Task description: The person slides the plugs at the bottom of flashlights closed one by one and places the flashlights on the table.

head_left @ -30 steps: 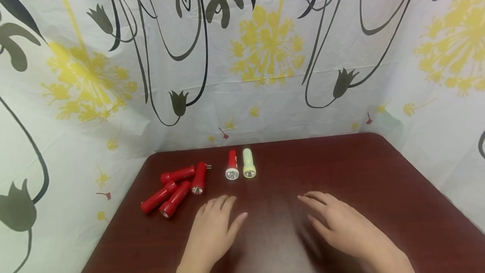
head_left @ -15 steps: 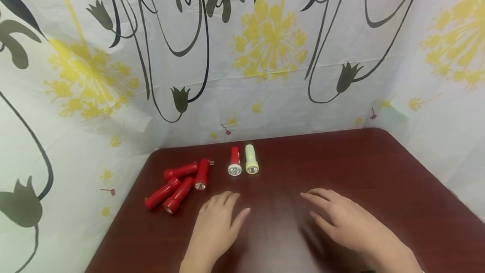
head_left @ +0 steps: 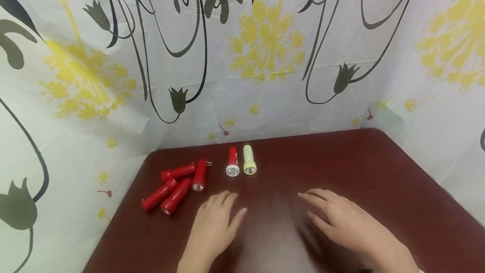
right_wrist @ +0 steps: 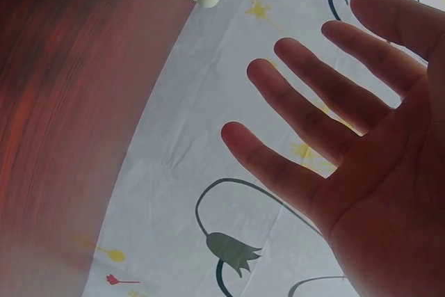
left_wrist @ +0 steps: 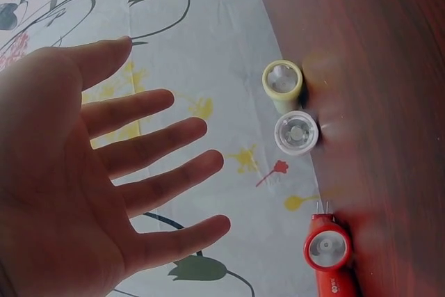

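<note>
My left hand (head_left: pixel 213 226) is over the near part of the table with fingers spread and nothing in its grasp; the left wrist view shows its bare palm. Nearest to it lie several red flashlights (head_left: pixel 176 196) in a loose cluster, one of them (head_left: pixel 200 175) with plug prongs sticking out. Behind that hand, side by side, are a red flashlight with a white head (head_left: pixel 233 162) and a pale green flashlight with a yellow rim (head_left: pixel 249 160), lenses facing me. My right hand (head_left: pixel 342 218) is over the table's right half, its fingers extended and holding nothing.
The dark red-brown table (head_left: pixel 333 159) has rounded far corners. White sheeting with a flower print (head_left: pixel 223 104) hangs behind it and along both sides.
The view shifts slightly. Both hands keep nearly the same place and pose, and the flashlights stay where they were on the table.
</note>
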Action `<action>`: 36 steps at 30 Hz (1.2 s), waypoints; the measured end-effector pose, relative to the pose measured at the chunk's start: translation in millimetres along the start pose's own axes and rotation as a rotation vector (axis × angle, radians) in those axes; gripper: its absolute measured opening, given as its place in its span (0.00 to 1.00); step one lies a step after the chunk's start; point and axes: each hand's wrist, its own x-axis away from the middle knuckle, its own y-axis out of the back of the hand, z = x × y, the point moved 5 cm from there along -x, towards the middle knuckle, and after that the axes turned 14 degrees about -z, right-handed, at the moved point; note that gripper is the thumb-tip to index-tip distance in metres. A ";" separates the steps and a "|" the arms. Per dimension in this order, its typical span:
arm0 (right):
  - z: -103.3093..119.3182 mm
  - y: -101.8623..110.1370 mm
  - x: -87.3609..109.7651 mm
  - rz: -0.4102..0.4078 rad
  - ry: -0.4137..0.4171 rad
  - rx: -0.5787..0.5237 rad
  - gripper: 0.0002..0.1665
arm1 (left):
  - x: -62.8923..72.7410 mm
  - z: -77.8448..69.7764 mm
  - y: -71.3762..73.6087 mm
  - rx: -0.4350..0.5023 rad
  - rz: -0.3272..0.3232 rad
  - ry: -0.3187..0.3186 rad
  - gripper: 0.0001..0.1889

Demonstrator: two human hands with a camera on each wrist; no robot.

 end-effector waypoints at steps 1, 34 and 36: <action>-0.7 0.3 -0.7 0.004 -0.003 -0.001 0.28 | -1.1 -0.2 -0.1 0.003 0.006 0.003 0.28; -1.8 0.9 -3.5 0.001 0.009 0.007 0.28 | -0.5 2.2 -2.4 0.043 0.028 0.018 0.26; -1.7 1.0 -3.8 0.002 0.008 0.007 0.28 | -0.7 2.6 -2.7 0.042 0.026 0.018 0.25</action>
